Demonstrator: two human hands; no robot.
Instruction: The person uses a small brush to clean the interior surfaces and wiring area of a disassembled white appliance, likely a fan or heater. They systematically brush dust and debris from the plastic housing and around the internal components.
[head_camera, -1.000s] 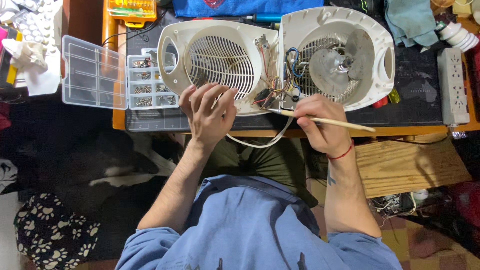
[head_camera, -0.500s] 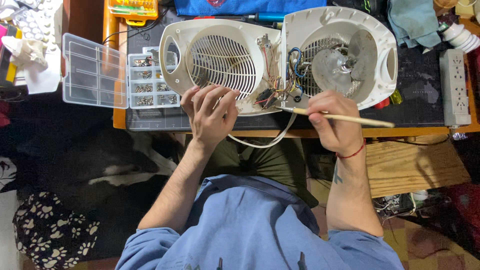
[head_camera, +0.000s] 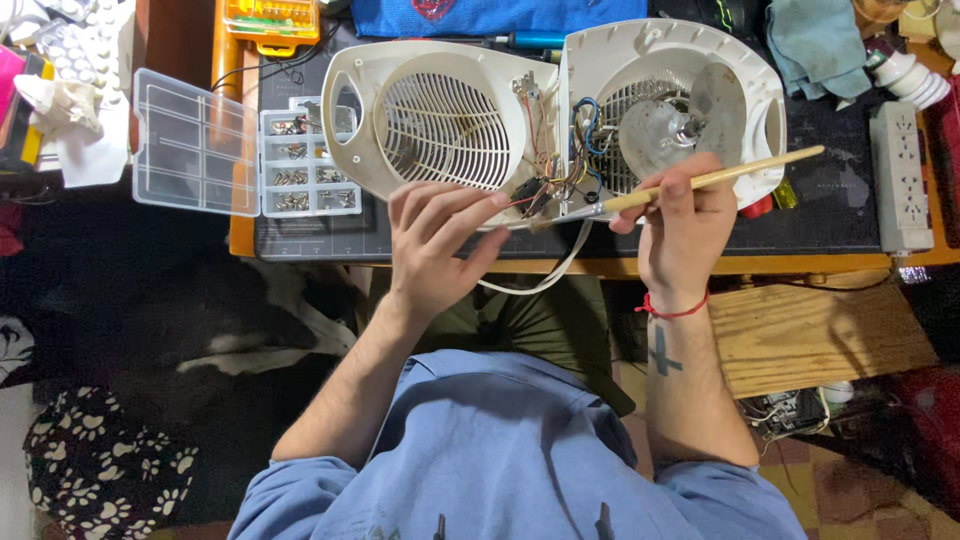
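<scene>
Right hand (head_camera: 685, 235) is gripping a thin wooden-handled brush (head_camera: 690, 185), fingers closed around the handle, bristle end pointing left into the wire bundle (head_camera: 555, 170) at the centre of the frame. Brush handle is slanting up toward the right, crossing over the rear half of the fan heater (head_camera: 670, 110), which is lying open in the upper right with its metal fan blade (head_camera: 690, 115) facing up. Left hand (head_camera: 435, 245) is sitting with fingers spread and loosely curled, not clamped on anything, fingertips touching the lower edge of the front grille shell (head_camera: 440, 125) just beside the wires. Both shells are lying side by side on the counter (head_camera: 330, 235), joined by the wires. A white cord (head_camera: 550, 275) is hanging off the counter edge between the hands. A clear parts box (head_camera: 235, 155) with screws is lying open at upper left, just beside the grille shell. A white power strip (head_camera: 897, 175) is lying at the right edge. A red string is circling the right wrist. Blue shirt is filling the bottom of the frame.
</scene>
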